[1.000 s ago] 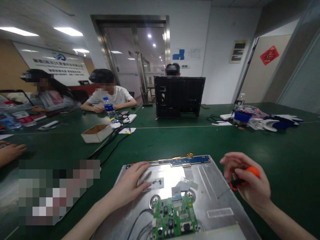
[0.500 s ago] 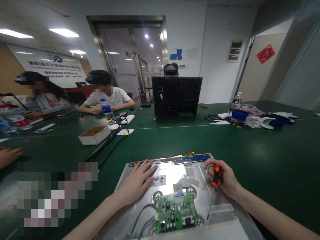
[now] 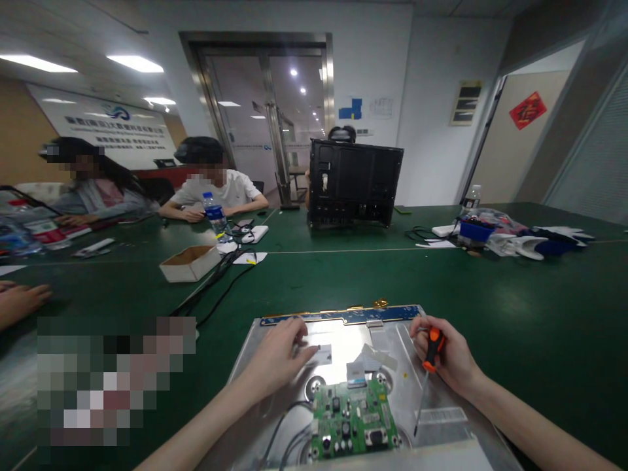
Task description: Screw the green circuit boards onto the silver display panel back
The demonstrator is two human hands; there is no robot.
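My right hand (image 3: pixel 454 356) is closed around a screwdriver (image 3: pixel 432 351) with an orange and black handle, its shaft slanting down beside the green circuit board (image 3: pixel 354 418). Over the left part of a silver metal display panel (image 3: pixel 338 332) hovers or rests my left hand (image 3: pixel 279 353); contact is hard to tell. Its fingers are bent, with the thumb apart from them, next to a pale label (image 3: pixel 324 355) bearing small dark bits. A flat ribbon cable (image 3: pixel 356 374) joins the board's upper edge. Along the panel's far edge runs a blue circuit strip (image 3: pixel 363 316).
Beyond the panel, an open cardboard box (image 3: pixel 190 265) and black cables (image 3: pixel 220 275) lie on the green table (image 3: pixel 314 278). Another person holds up a black panel (image 3: pixel 357 183). Two more people sit at left. Gloves and a blue container (image 3: pixel 475 233) are at right.
My left hand has curled its fingers, which before lay spread on the panel. The right hand keeps the screwdriver. Across the table, the black panel has tilted, and the view has shifted slightly.
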